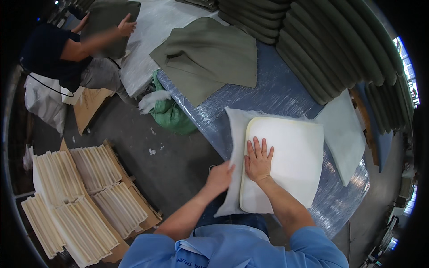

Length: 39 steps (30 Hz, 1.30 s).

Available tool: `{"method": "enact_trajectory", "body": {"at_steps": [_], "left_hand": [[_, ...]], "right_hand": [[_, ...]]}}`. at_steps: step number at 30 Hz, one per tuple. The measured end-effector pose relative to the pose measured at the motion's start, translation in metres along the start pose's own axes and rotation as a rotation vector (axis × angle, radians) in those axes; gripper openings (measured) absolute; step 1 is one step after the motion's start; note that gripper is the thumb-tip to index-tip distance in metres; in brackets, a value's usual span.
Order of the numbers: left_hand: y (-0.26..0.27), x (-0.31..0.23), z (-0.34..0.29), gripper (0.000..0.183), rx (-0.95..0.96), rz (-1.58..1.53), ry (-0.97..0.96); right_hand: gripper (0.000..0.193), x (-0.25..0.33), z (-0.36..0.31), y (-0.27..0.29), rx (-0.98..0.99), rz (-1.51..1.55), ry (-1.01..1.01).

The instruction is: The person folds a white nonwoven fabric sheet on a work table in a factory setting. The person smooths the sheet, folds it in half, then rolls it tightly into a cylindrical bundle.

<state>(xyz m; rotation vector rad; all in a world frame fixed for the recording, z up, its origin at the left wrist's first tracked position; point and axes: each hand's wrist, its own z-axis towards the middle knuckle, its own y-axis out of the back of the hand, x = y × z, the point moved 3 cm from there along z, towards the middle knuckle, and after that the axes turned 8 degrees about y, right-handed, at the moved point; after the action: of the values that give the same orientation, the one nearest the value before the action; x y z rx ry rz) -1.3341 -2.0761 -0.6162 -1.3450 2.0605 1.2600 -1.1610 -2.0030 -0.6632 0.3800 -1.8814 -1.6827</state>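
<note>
A white foam cushion pad with rounded corners and a yellowish edge lies flat in front of me. It rests on a larger sheet of white fluffy batting, which sticks out past it at the left and far side. My right hand is pressed flat on the pad near its left edge, fingers spread. At the batting's left edge, my left hand is closed, with the edge pinched in its fingers. Beyond the pad are grey-green fabric pieces, loosely overlapping.
Tall stacks of grey-green cushions stand on the plastic-covered table. More white batting lies at right. Foam pads fill cartons on the floor at left. A green sack sits beside the table. A co-worker handles a grey-green cushion.
</note>
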Motion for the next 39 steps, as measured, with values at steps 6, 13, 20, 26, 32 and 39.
{"method": "enact_trajectory", "body": {"at_steps": [6,13,20,26,32,39], "left_hand": [[-0.064,-0.062,0.001,0.038,-0.048,0.073,-0.036],[-0.134,-0.057,0.008,0.058,-0.107,0.117,-0.063],[-0.097,-0.035,-0.023,0.037,-0.042,-0.160,-0.414],[-0.053,-0.008,0.074,0.054,-0.530,0.051,-0.389],[-0.091,-0.062,0.104,0.063,-0.353,0.464,-0.558],[-0.106,-0.076,0.114,0.070,-0.338,0.511,-0.557]], "right_hand": [[0.050,-0.031,-0.001,0.013,-0.045,0.400,-0.171],[0.041,-0.064,-0.020,0.043,0.134,0.668,-0.413],[0.048,-0.097,-0.011,0.023,0.085,0.601,-0.369],[0.039,-0.104,-0.003,0.034,0.290,1.072,-0.586],[0.038,-0.116,-0.010,0.025,0.257,1.207,-0.591],[0.035,-0.101,-0.025,0.026,0.023,1.166,-0.629]]}}
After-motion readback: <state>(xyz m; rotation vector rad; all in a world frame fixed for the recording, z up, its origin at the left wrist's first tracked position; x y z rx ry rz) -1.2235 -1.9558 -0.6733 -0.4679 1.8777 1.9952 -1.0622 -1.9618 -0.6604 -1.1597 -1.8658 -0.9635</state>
